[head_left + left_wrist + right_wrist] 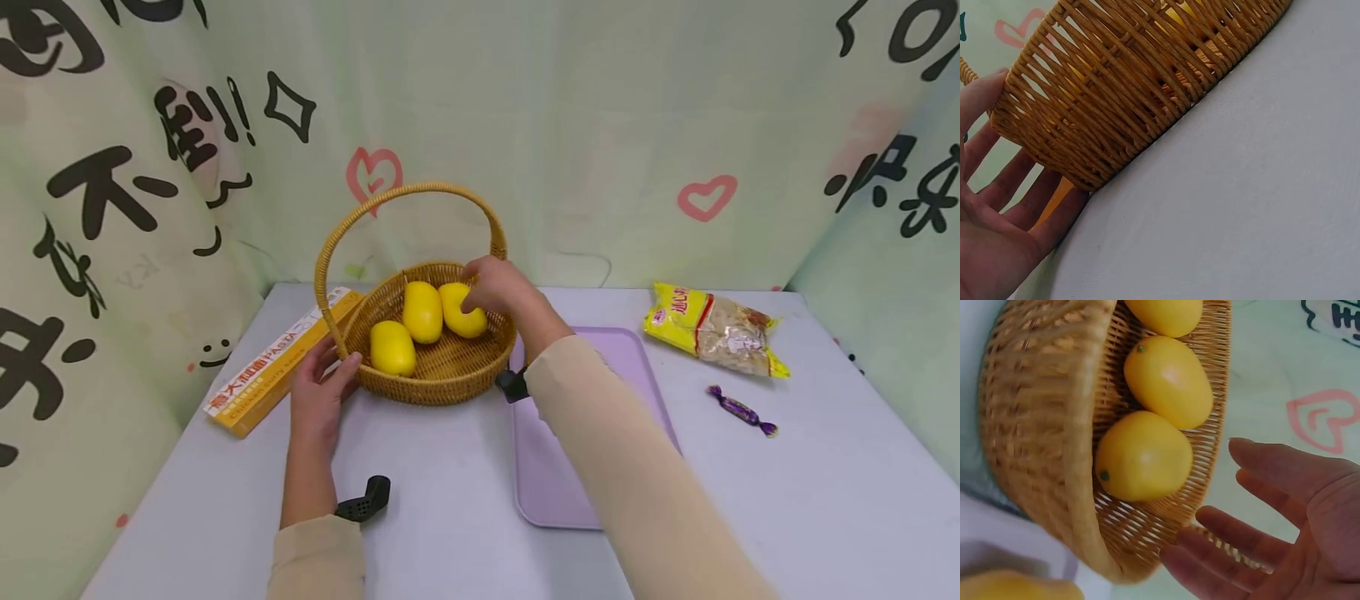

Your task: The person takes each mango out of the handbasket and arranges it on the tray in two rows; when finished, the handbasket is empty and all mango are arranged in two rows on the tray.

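A wicker basket [442, 390] with a tall arched handle stands on the table. Three plump, oval yellow fruits [422, 312] lie inside; in the right wrist view, small green stem spots show on two fruits [1144, 456]. At the basket's left end, my left hand [318, 396] holds its side, thumb by the rim and fingers partly hidden behind the wicker [1116, 81]. My right hand [504, 292] is over the basket's right side, close to the rightmost fruit [462, 310]. Its fingers are spread and hold nothing in the right wrist view [1279, 519].
A lilac tray [555, 492] lies right of the basket, partly under my right forearm. Another yellow object [1019, 586] shows at the right wrist view's lower left. Left stands a pasta box [277, 367]. At right are a yellow snack bag [716, 329] and a purple wrapped candy [741, 410].
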The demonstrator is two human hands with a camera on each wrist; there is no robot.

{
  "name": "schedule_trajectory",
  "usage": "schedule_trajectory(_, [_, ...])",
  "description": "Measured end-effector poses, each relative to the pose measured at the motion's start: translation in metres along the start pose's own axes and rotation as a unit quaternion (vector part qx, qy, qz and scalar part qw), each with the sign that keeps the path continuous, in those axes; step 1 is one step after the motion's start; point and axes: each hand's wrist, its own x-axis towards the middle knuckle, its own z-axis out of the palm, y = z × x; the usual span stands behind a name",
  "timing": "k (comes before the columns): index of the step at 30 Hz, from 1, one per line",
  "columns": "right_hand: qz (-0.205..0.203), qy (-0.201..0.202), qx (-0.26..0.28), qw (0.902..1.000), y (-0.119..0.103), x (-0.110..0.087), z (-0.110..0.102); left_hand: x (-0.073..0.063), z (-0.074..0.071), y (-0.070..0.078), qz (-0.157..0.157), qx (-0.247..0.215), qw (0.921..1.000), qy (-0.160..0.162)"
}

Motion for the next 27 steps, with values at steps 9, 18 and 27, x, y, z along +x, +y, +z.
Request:
schedule_trajectory(9, [-0.001, -0.012, -0.037, 0.9992, -0.013, 0.019, 0.011, 0.000, -0.002, 0.002, 0.008, 0.000, 1.0000, -0.003])
schedule_trajectory(18, [-0.002, -0.037, -0.084, 0.9958, -0.018, 0.031, 0.025, -0.005, -0.006, -0.004, -0.006, 0.010, 0.9999, 0.004])
schedule_trajectory(27, [-0.002, -0.041, -0.157, 0.9868, -0.018, 0.038, 0.027, -0.001, -0.003, -0.004, 0.000, 0.002, 1.0000, -0.005])
